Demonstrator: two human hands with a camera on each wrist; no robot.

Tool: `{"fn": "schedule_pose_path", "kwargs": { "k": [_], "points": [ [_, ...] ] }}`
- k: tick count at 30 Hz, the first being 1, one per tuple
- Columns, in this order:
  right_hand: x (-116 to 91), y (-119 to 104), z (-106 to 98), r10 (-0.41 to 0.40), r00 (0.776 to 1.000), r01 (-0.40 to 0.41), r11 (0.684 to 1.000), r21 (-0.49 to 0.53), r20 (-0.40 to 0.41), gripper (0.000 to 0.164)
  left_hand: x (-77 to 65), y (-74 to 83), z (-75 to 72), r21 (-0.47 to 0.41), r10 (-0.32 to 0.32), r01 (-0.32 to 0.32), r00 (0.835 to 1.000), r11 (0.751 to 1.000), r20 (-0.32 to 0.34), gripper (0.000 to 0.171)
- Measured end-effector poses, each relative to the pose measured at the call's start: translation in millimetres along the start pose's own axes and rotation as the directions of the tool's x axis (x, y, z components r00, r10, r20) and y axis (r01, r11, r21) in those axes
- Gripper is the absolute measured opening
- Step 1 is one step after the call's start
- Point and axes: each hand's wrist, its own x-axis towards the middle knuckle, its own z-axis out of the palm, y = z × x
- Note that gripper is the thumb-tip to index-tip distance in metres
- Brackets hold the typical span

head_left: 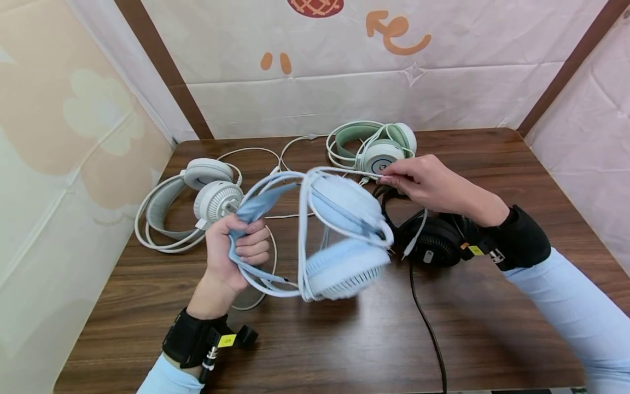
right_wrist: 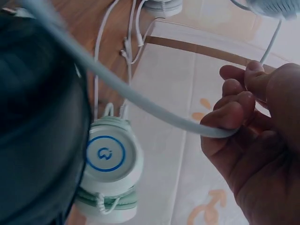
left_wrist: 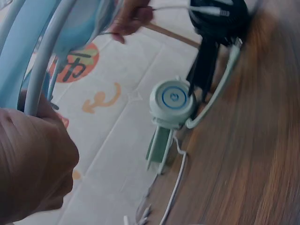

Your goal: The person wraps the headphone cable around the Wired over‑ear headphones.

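Light blue headphones (head_left: 344,268) hang tilted above the middle of the table, their cable looped round the ear cups. My left hand (head_left: 236,249) grips them by the padded headband (head_left: 258,205); in the left wrist view its curled fingers wrap the band. With thumb and fingertips my right hand (head_left: 428,183) pinches the pale cable (head_left: 351,171) to the right of the cups. From that hand a loose end with a plug (head_left: 408,249) dangles over the black headphones (head_left: 435,241). In the right wrist view the cable (right_wrist: 159,115) passes through the curled fingers.
White headphones (head_left: 216,200) lie at the left of the wooden table (head_left: 472,339), their cable trailing to the middle. Green and white headphones (head_left: 381,153) lie at the back, wrapped in cable. A black cable (head_left: 425,312) runs to the front edge. Fabric walls (head_left: 344,98) stand behind and beside.
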Motion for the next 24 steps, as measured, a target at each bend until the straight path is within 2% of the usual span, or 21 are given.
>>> {"fn": "schedule_pose_path", "kwargs": {
  "k": [2,4,6,7,8,10,13,15,16,18,20,22,24],
  "points": [
    [-5.3,-1.6,1.8,0.022,1.0,-0.022,1.0,-0.014,0.021,0.013,-0.7,2.6,-1.6,-0.105,0.024,-0.024,1.0,0.994,0.003,0.009],
    [-9.3,-7.1,5.8,0.041,0.998,-0.04,0.999,-0.029,0.052,0.011,-1.4,5.1,-2.2,-0.201,0.057,-0.062,0.998,0.978,-0.032,0.012],
    [-12.3,-16.7,11.4,0.063,0.994,-0.058,0.997,-0.047,0.095,0.01,-1.8,7.5,-2.2,-0.274,0.106,-0.134,0.988,0.952,-0.112,0.015],
    [-13.9,-23.1,14.8,0.074,0.99,-0.068,0.996,-0.052,0.122,0.009,-1.9,8.4,-2.1,-0.298,0.132,-0.178,0.977,0.938,-0.168,0.016],
    [-16.0,-29.7,18.5,0.074,0.987,-0.065,0.996,-0.066,0.145,0.009,-1.7,9.2,-1.8,-0.312,0.155,-0.224,0.96,0.923,-0.232,0.015],
    [-20.0,-44.7,26.9,0.053,0.981,-0.032,0.993,-0.114,0.186,0.008,-1.5,11.2,-0.8,-0.321,0.201,-0.322,0.912,0.891,-0.359,0.013],
    [-25.0,-66.7,40.1,-0.07,0.981,0.109,0.969,-0.221,0.179,0.009,0.1,12.6,0.6,-0.292,0.236,-0.422,0.83,0.859,-0.505,0.014],
    [-26.3,-79.7,47.7,-0.185,0.97,0.228,0.919,-0.323,0.158,0.014,2.0,11.3,1.1,-0.257,0.249,-0.449,0.793,0.856,-0.556,0.014],
    [-26.0,-85.5,51.1,-0.244,0.958,0.282,0.887,-0.365,0.148,0.017,3.0,9.6,1.5,-0.239,0.248,-0.448,0.783,0.862,-0.57,0.014],
    [-24.1,-97.4,57.0,-0.33,0.931,0.365,0.815,-0.451,0.157,0.022,5.7,5.4,1.6,-0.193,0.257,-0.441,0.768,0.876,-0.587,0.014],
    [-21.0,-108.9,60.9,-0.397,0.897,0.436,0.727,-0.53,0.194,0.02,8.5,1.0,2.3,-0.131,0.291,-0.446,0.752,0.886,-0.591,0.015],
    [-16.7,-119.1,61.0,-0.433,0.869,0.485,0.655,-0.58,0.238,0.014,11.1,-2.9,3.0,-0.063,0.324,-0.443,0.739,0.894,-0.591,0.016],
    [-12.0,-126.8,57.3,-0.454,0.847,0.519,0.596,-0.613,0.275,0.009,13.0,-6.1,3.9,0.006,0.351,-0.432,0.724,0.902,-0.593,0.016]
  ]
}}
